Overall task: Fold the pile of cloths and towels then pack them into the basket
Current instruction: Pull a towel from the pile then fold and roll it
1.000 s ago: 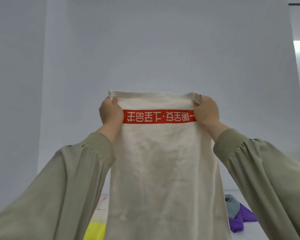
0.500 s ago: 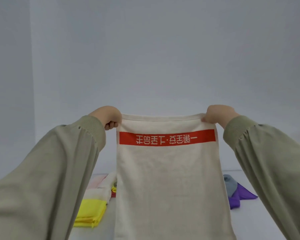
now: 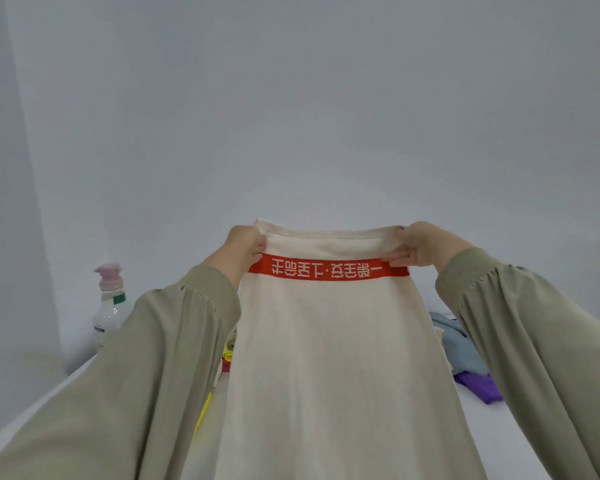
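A cream towel (image 3: pixel 329 358) with a red printed band near its top edge hangs stretched out in front of me, covering the middle of the view. My left hand (image 3: pixel 245 245) pinches its top left corner. My right hand (image 3: pixel 420 245) pinches its top right corner. Behind the towel, pale blue cloth (image 3: pixel 459 344) and purple cloth (image 3: pixel 478 386) lie crumpled on the right of the white table (image 3: pixel 520 438). Slivers of yellow cloth (image 3: pixel 228 349) show at the towel's left edge. No basket is visible.
A clear pump bottle (image 3: pixel 110 306) with a pink top stands at the far left of the table, near the wall corner. A plain grey-white wall fills the background. My green sleeves hide much of the table.
My hands have lowered the towel and carried it forward, still spread between them. The view tilted down and left, bringing the pump bottle into sight.
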{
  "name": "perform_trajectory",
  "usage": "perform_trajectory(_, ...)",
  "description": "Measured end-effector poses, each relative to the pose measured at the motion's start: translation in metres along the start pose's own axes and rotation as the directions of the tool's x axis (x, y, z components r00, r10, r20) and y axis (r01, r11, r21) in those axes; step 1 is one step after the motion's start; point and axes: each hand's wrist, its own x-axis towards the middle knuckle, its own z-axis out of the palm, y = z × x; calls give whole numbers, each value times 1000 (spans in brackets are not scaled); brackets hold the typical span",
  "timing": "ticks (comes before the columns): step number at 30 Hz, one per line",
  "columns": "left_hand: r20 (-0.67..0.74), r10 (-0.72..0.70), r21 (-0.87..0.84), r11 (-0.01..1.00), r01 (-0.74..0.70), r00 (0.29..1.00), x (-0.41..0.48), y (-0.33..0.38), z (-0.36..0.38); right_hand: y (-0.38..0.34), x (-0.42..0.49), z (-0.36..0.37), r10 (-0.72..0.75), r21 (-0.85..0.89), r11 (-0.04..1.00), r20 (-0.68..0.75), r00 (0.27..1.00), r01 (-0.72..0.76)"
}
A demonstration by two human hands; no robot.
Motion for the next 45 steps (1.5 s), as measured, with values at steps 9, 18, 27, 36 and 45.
perform_trajectory(9,10,398,-357,858,-369,917,71,66,39,-76,102,24,-567,-33,812,-276,776,583)
perform_trajectory(18,68,-10,-350,936,33,998,102,-64,32,19,117,36,-238,146,951,-223,945,273)
perform_trajectory(27,107,-122,213,972,97,987,54,-183,23,161,93,14,74,-26,996,-219,973,-82)
perform_trajectory(36,215,-111,674,736,-65,970,-2,-281,12,297,41,38,-28,-705,709,-31,999,-2)
perform_trajectory(45,371,-50,736,625,-261,927,-23,-271,-20,290,4,43,-79,-737,674,6,997,58)
